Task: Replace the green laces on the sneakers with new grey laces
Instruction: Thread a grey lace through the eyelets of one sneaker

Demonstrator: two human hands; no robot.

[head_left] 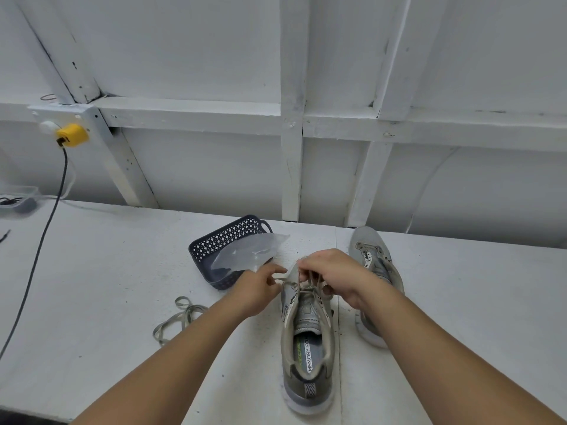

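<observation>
A grey-green sneaker (306, 348) stands on the white table, heel toward me. My left hand (257, 289) pinches one end of the lace (283, 282) at the shoe's left side. My right hand (331, 277) is curled over the eyelets and grips the lace strands near the tongue. The second sneaker (372, 265) lies behind my right wrist, partly hidden, with no lace visible in it. A loose greenish-grey lace (178, 317) lies coiled on the table to the left of my left forearm.
A dark blue perforated basket (227, 237) with a clear plastic bag (248, 251) over it sits just behind my left hand. A black cable (40, 250) runs from a yellow plug (72, 135) on the wall. A clear container (18, 199) stands at far left.
</observation>
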